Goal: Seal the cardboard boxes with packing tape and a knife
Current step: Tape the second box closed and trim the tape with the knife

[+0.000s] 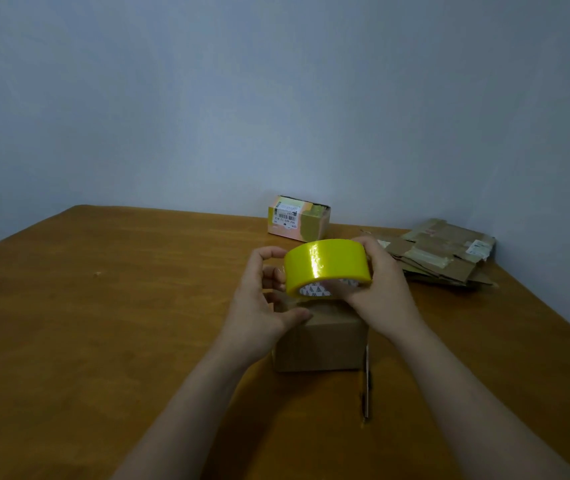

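A plain brown cardboard box (325, 341) stands on the wooden table (103, 323) in front of me. Just above it is a yellow roll of packing tape (325, 265), which my right hand (377, 289) grips from the right side, fingers over its top and thumb at the core. My left hand (262, 306) is at the roll's left edge with curled fingers; its thumb lies on the box top. I cannot tell whether those fingers pinch a tape end. A thin knife (366, 386) lies on the table by the box's right side.
A small taped box with a barcode label (299, 220) sits at the back by the wall. A pile of flattened cardboard boxes (442, 254) lies at the back right near the table's corner. Bare table top stretches to the left.
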